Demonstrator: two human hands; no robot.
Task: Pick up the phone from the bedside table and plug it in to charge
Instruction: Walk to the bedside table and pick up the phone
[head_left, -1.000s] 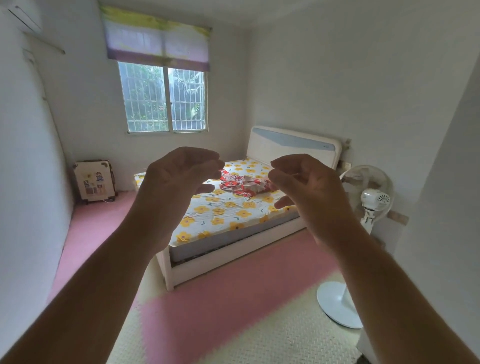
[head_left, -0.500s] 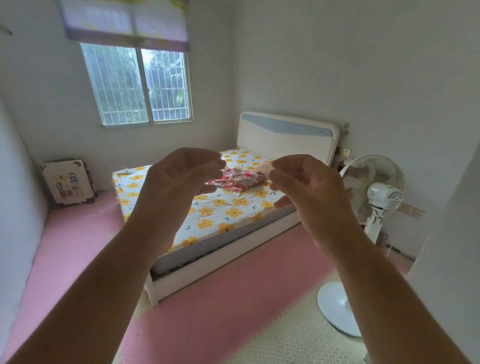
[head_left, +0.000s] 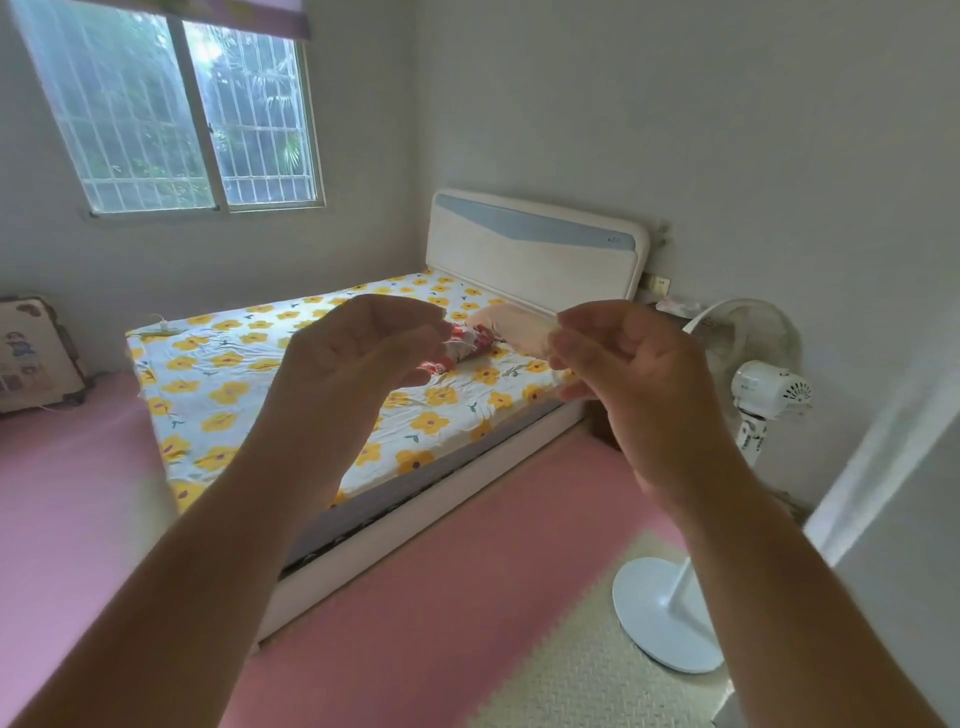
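A person stands on the pink floor mat (head_left: 426, 597) of a small bedroom with both bare arms raised toward the bed (head_left: 249, 384). The left hand (head_left: 358, 353) and right hand (head_left: 628, 374) are level with each other and apart, fingers loosely curled and empty, neither grasping anything. The phone itself cannot be made out. The bedside worktop (head_left: 601, 428) where it should lie shows only as a dark sliver in the corner between the headboard (head_left: 530, 254) and the standing fan (head_left: 769, 384), largely hidden behind the right hand, so the way the phone's long axis runs cannot be told. That corner lies ahead and to the right, beyond the right hand and well apart from the left, which makes the right hand the likelier one to reach. The approach probably runs along the strip of floor between the bed's side and the fan's base. A wall socket (head_left: 660, 283) sits just beside the headboard's right edge, above the worktop. A white cord (head_left: 162, 326) rests on the far left corner of the flowered sheet, well apart from both hands; whether it is the charger is not clear. The pickup has not begun.
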